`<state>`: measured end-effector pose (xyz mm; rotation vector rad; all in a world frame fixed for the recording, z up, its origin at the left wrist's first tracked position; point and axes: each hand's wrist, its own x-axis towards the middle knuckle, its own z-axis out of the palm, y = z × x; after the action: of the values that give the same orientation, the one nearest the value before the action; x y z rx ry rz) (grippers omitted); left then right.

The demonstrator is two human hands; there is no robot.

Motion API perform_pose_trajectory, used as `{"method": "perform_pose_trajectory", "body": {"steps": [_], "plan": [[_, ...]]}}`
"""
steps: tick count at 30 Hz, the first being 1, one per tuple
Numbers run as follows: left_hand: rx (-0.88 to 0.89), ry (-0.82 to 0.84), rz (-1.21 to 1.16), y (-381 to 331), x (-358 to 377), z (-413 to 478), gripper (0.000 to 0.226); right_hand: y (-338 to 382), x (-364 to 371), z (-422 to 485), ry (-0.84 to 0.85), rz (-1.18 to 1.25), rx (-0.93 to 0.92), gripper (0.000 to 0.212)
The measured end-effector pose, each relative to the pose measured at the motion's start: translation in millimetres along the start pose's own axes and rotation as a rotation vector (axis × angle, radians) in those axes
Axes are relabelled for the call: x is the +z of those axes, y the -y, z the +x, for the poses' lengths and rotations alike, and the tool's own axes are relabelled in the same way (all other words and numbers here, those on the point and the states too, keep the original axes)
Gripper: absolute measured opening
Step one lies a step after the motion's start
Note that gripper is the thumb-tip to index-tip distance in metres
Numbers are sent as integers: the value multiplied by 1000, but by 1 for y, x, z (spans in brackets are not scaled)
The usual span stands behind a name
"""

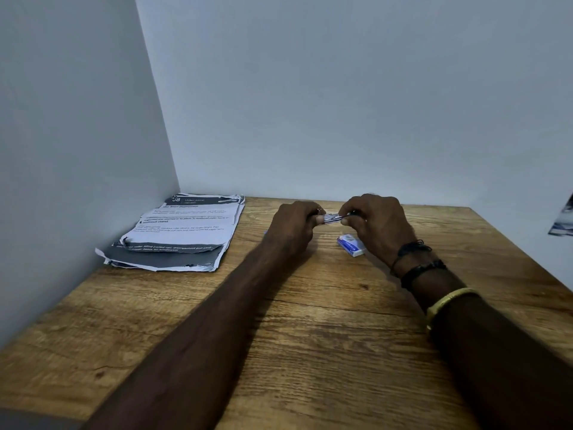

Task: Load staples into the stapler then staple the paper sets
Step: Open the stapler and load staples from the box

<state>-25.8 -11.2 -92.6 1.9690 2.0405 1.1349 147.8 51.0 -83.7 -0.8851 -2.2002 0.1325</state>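
Stage: We judge this to be the loading step, early in the task, with no stapling of paper begun as far as we can see.
Left hand: The left hand (294,225) has its fingers curled round one end of the stapler (333,218), gripping it above the table (310,336).
Right hand: The right hand (376,225) pinches the other end between curled fingers and thumb. Dark cord bracelets (418,265) and a gold bangle (449,301) sit on that wrist.
Stapler: It is held level between the two hands, near the far edge of the table and clear of the wood. We see only a short stretch of bright, silvery metal, with the rest buried in the fingers. It is too small for us to tell whether the magazine is open or whether a strip of staples is already inside.
Staple box: A small blue and white staple box (352,244) lies flat on the table just below the right hand. We cannot tell whether it is open.
Paper sets: The paper sets (183,234) lie in a loose, ragged-edged pile of printed sheets in the far left corner against the wall, well apart from both hands. We can make out no fresh staples in them.
Left to do: In our judgement, finish seating the staples, close the stapler, then bring it to the pile and fasten each set.
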Motion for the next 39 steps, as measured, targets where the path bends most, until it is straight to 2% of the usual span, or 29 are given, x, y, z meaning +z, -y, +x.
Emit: {"method": "perform_pose_trajectory", "body": {"steps": [6, 14, 18, 21, 23, 28, 39], "plan": [[40, 7, 98, -1, 0, 1, 19, 1, -1, 0, 4, -13, -2, 7], [60, 114, 160, 1, 0, 3, 25, 5, 0, -1, 17, -39, -18, 9], [83, 175, 294, 0, 2, 3, 39, 6, 0, 0, 20, -33, -30, 8], [89, 202, 307, 1, 2, 3, 44, 4, 0, -1, 19, -8, -26, 7], [69, 209, 269, 1, 2, 3, 42, 3, 1, -1, 11, 6, -27, 5], [4, 157, -26, 1, -3, 1, 28, 0, 3, -1, -6, 32, -53, 3], [-49, 153, -216, -2, -12, -2, 24, -3, 6, -1, -40, 74, -62, 5]]}}
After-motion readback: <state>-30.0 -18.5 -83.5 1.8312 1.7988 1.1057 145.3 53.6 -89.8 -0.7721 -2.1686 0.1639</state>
